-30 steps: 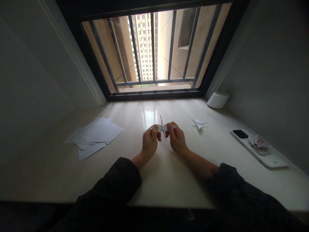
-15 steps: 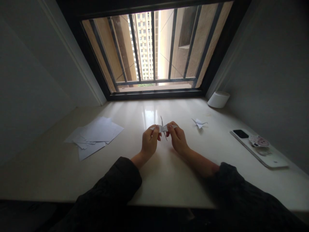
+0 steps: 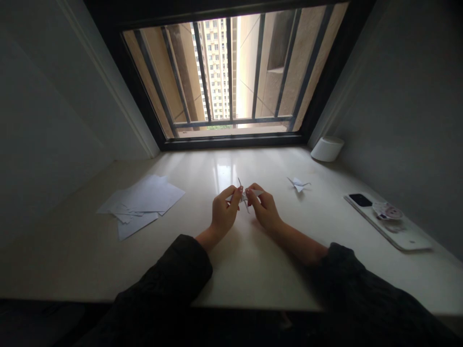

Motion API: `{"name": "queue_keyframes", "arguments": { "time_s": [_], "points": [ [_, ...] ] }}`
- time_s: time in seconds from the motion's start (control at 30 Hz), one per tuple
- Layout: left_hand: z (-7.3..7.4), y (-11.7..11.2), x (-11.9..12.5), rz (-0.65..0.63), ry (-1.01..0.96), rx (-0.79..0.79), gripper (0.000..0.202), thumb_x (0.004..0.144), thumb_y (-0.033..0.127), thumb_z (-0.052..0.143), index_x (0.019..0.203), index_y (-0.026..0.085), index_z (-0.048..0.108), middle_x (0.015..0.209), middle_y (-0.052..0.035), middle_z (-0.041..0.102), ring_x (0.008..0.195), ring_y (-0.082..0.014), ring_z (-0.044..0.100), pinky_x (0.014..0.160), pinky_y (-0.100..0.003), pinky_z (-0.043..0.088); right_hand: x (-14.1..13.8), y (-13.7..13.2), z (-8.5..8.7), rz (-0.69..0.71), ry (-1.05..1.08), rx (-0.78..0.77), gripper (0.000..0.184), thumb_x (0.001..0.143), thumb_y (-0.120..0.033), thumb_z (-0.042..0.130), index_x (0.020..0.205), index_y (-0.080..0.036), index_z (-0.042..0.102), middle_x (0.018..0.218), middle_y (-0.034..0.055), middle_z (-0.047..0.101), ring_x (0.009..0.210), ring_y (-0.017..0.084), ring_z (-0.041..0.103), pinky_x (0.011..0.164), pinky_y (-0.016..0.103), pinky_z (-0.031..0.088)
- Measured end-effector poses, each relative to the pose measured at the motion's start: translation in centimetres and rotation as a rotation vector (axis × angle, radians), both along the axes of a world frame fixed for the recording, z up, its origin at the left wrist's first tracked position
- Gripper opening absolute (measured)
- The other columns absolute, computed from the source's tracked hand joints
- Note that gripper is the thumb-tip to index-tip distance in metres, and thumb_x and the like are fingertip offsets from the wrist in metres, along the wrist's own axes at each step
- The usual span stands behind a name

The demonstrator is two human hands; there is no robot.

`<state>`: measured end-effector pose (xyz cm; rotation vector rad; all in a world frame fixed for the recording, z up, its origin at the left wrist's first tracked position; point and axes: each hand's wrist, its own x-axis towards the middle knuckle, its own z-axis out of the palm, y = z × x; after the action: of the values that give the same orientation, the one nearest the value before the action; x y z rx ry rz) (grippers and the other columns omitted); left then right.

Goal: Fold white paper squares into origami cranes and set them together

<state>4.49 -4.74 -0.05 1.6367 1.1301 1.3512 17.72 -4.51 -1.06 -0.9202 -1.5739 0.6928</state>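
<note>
Between my two hands is a white folded paper crane (image 3: 243,196), held just above the pale tabletop. Its thin pointed ends stick out, one away from me and one toward me. My left hand (image 3: 224,209) pinches the wing on its side between thumb and fingers. On the other side, my right hand (image 3: 264,207) pinches the opposite wing, whose tip shows past the fingers. The fingers hide parts of the crane's middle. A second paper crane (image 3: 298,184) rests on the table to the right of my right hand.
Several white paper sheets (image 3: 148,195) lie in a loose pile at the left. At the right is a white phone (image 3: 408,236) with a round decorated grip. A white cylindrical object (image 3: 327,149) stands near the window (image 3: 231,142) and right wall. The table's front edge runs below my forearms.
My hands have drawn slightly closer together on the crane, their fingertips now nearer its middle. The crane's far point has shifted a little left and lower. Everything else stays put.
</note>
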Motion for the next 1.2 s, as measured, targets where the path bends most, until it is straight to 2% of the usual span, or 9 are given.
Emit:
{"name": "queue_keyframes", "arguments": {
  "time_s": [0.23,0.57,0.9,1.2],
  "points": [
    [0.3,0.0,0.5,-0.03,-0.126,0.005,0.039,0.09,0.044,0.045,0.061,0.018,0.045,0.051,0.0046,0.042,0.049,-0.0081,0.043,0.049,-0.021,0.036,-0.5,-0.3,0.2,-0.043,0.093,-0.073,0.038,0.092,-0.043,0.044,0.061,-0.021,0.046,0.055,-0.0031,0.047,0.052,0.012,0.045,0.052,0.027,0.034],
    [0.1,-0.2,0.9,0.044,-0.188,-0.012,0.041,0.088,0.048,0.045,0.061,0.018,0.046,0.05,0.0044,0.042,0.047,-0.0084,0.041,0.047,-0.022,0.033,-0.8,-0.4,0.4,-0.064,0.119,-0.114,0.041,0.09,-0.051,0.044,0.06,-0.021,0.046,0.053,-0.003,0.048,0.051,0.013,0.046,0.053,0.028,0.037],
    [-0.5,0.2,1.1,0.058,-0.264,-0.071,0.041,0.086,0.051,0.048,0.061,0.018,0.047,0.051,0.0046,0.041,0.047,-0.0085,0.04,0.045,-0.022,0.032,-1.0,0.0,0.2,-0.011,0.191,-0.188,0.04,0.087,-0.052,0.048,0.061,-0.021,0.047,0.051,-0.0036,0.048,0.049,0.012,0.047,0.051,0.026,0.038],
    [-0.2,0.2,0.3,-0.071,-0.16,-0.058,0.039,0.088,0.046,0.046,0.062,0.018,0.046,0.052,0.004,0.045,0.05,-0.0085,0.045,0.05,-0.022,0.038,-0.3,1.1,-0.2,-0.019,0.288,-0.25,0.041,0.081,-0.054,0.057,0.059,-0.02,0.051,0.051,-0.0036,0.047,0.052,0.011,0.045,0.055,0.026,0.039]
  ]
}}
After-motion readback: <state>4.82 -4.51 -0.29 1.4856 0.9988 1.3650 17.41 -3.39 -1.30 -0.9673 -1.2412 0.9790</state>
